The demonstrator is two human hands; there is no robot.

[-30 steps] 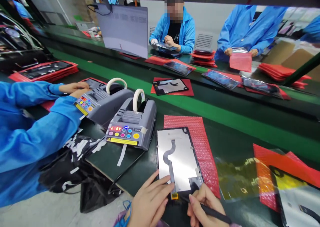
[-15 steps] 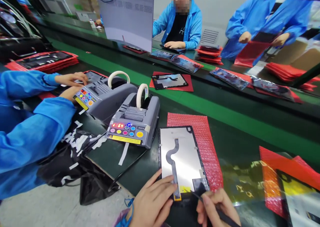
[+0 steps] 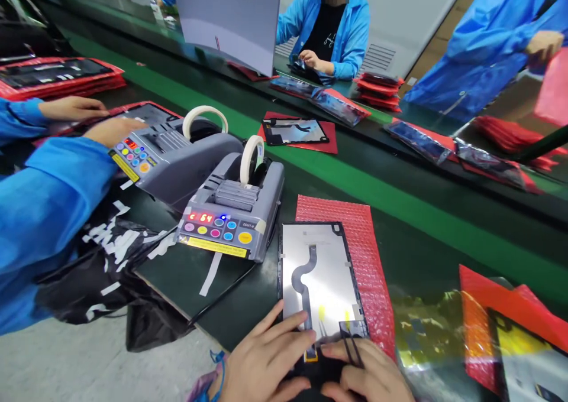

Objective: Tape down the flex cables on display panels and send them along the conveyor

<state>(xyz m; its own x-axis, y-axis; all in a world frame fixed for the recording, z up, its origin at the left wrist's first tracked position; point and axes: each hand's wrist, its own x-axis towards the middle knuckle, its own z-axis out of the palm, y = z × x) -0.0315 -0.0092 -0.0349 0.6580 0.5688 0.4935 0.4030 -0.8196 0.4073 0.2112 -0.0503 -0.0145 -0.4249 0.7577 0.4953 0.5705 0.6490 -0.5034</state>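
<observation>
A silver display panel [image 3: 322,275] with a grey flex cable lies on a red bubble-wrap bag [image 3: 355,242] near the bench's front edge. My left hand [image 3: 261,357] rests with spread fingers on the panel's near left corner, fingertips beside the flex cable's end. My right hand [image 3: 366,375] is closed on black tweezers [image 3: 352,349], whose tips touch the panel's near edge by the dark connector patch.
Two grey tape dispensers [image 3: 231,210] with tape rolls stand to the left, one cut strip hanging out. A co-worker's blue sleeve [image 3: 48,201] fills the left. More red bags [image 3: 510,307] lie at right. Beyond runs a green conveyor belt [image 3: 399,204] with other workers behind it.
My right hand has moved left to the panel's near edge and now presses there with the tweezers. The view has tilted down and shifted forward; my left hand has stayed on the panel.
</observation>
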